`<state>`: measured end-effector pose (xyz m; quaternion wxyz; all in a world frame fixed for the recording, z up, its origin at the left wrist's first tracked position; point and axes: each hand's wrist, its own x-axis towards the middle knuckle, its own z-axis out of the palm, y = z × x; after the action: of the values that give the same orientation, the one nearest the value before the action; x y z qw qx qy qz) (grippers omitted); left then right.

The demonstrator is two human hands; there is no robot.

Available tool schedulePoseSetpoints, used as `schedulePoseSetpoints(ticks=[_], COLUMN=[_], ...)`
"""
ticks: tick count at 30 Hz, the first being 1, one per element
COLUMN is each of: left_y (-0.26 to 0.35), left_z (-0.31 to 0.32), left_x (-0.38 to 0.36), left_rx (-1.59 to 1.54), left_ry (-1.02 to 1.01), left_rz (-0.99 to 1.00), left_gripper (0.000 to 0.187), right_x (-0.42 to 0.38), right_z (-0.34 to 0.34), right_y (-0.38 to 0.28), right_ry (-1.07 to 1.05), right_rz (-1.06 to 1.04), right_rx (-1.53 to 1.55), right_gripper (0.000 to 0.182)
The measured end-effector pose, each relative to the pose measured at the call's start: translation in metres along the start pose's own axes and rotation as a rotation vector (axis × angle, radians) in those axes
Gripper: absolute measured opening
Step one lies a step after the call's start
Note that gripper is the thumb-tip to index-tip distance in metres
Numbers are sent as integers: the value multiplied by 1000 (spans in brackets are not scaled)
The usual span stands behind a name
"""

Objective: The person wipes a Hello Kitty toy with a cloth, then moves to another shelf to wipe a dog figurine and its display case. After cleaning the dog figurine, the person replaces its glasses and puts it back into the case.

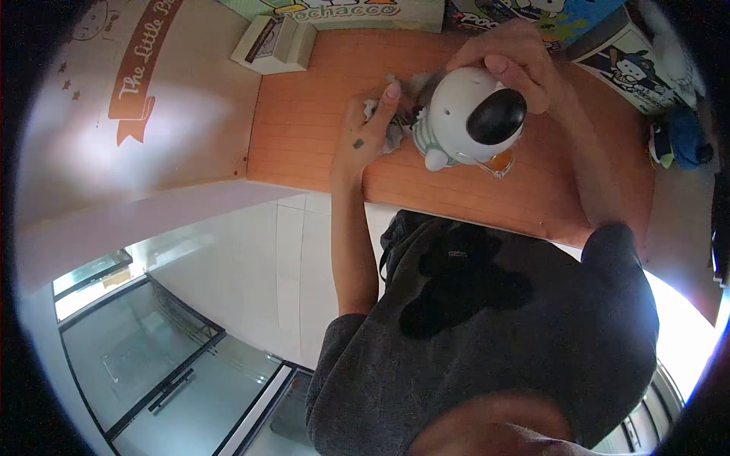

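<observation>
A white figurine (pixel 464 114) with a round head, a big black oval on its face and a green-and-white striped body is tilted on the orange-brown surface (pixel 304 163). My right hand (pixel 517 61) is closed around the back of its head. Left of the figurine, my left hand (pixel 363 131) is curled round a crumpled greyish cloth (pixel 393 135), close to the striped body. A small clear item with an orange part (pixel 499 161) shows at the figurine's lower right side. The figurine's far side is hidden.
Illustrated boxes (pixel 365 14) stand along the back. A small cream box (pixel 274 44) is at the back left, and a black-and-white picture box (pixel 631 67) at the right. A blue object (pixel 688 140) sits beyond the right edge. A printed panel (pixel 137 91) rises on the left.
</observation>
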<state>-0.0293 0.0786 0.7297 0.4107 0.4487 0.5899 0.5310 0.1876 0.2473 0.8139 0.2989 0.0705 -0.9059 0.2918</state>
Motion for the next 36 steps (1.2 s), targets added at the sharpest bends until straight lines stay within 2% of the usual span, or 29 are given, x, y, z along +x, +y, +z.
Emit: schedulePoseSetpoints(ticks=[2, 8, 11, 18, 21, 24, 26, 30, 32, 36], left_y=[-1, 14, 12, -2, -2, 7, 13, 20, 18, 10], left_z=[1, 4, 3, -1, 1, 0, 1, 1, 5, 1], left_x=[2, -3, -2, 2, 4, 0, -2, -3, -2, -1], left_rx=[-27, 6, -3, 25, -25, -48, -4, -12, -16, -61], left_ry=[-19, 22, 6, -24, -37, -83, -24, -63, -33, -59], left_rz=[61, 21, 21, 24, 93, 45, -17, -18, 95, 54], left_gripper=[54, 54, 54, 51, 50, 51, 51, 51, 50, 49], right_x=[-1, -7, -3, 1, 0, 12, 20, 0, -2, 2], right_z=[-1, -1, 3, 1, 2, 0, -5, 2, 2, 1], right_y=[1, 10, 2, -2, -4, -20, -33, 0, 3, -1], right_ry=[-9, -11, 41, 8, 32, 45, 39, 23, 19, 8], right_rz=[11, -18, 33, 21, 34, -9, -10, 51, 9, 26], right_rx=[-7, -23, 19, 12, -19, -14, -66, -8, 15, 0], right_gripper=[47, 49, 48, 48, 49, 50, 51, 53, 53, 54])
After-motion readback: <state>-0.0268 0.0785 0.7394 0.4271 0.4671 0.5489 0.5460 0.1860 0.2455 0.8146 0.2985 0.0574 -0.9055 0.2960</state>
